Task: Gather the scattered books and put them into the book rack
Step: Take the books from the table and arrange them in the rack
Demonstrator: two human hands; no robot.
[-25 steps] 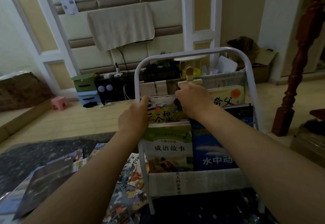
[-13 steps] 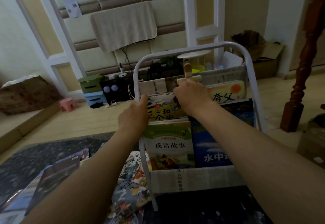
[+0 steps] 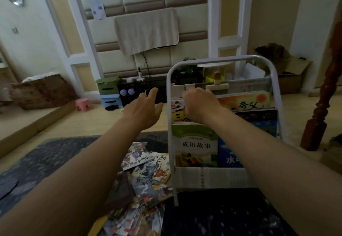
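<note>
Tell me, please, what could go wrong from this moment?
The left hand hangs open beside the book rack, not touching it, so the right hand working at the upper-row books may tip or slide the frame. The scattered books lie against the rack's foot; a sliding rack could crease them.

A dark rug (image 3: 46, 161) carries scattered books (image 3: 148, 185) beside the white book rack (image 3: 188, 177).

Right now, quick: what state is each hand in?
Left hand: open, fingers spread, holding nothing.
Right hand: curled over picture books in the white metal rack; grip cannot be told.
</note>
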